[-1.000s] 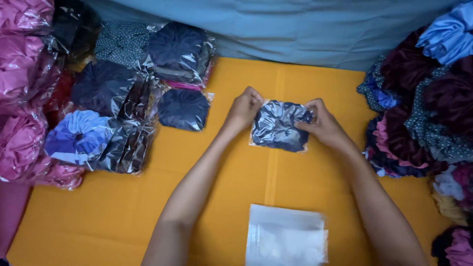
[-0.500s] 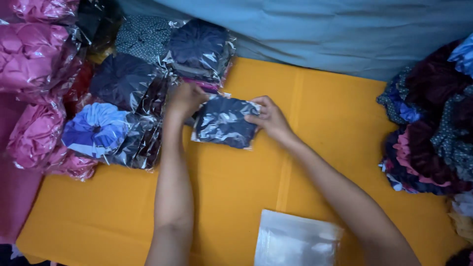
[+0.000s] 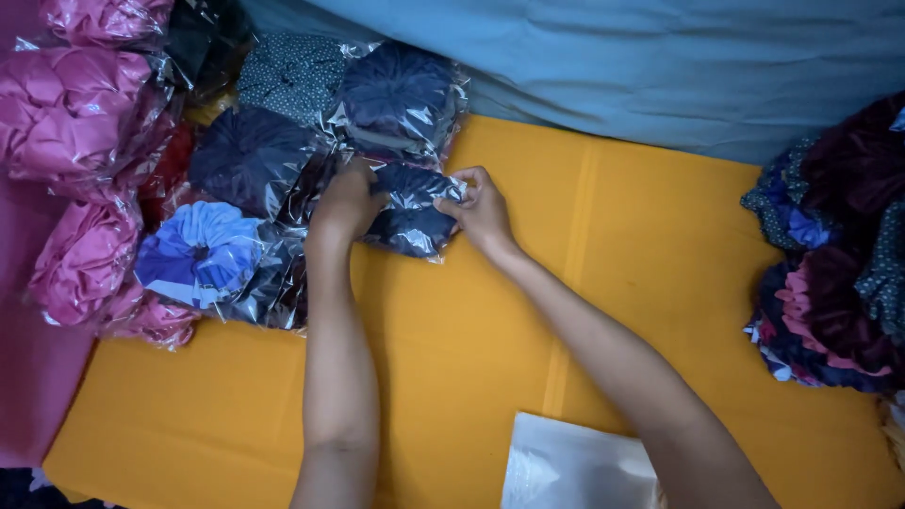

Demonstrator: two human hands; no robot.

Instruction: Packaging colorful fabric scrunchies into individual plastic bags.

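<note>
- Pink bagged scrunchies [image 3: 80, 123] stack far left.
- Left hand [image 3: 347, 203] pinches the dark navy bagged scrunchie [image 3: 412, 215] at its left edge.
- Right hand [image 3: 483, 209] pinches its right edge; the packet lies crosswise between them, touching the pile of bagged scrunchies [image 3: 283, 179].

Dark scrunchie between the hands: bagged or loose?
Bagged. The dark scrunchie sits inside a glossy clear bag whose edges show around it; left hand and right hand grip opposite sides.
</note>
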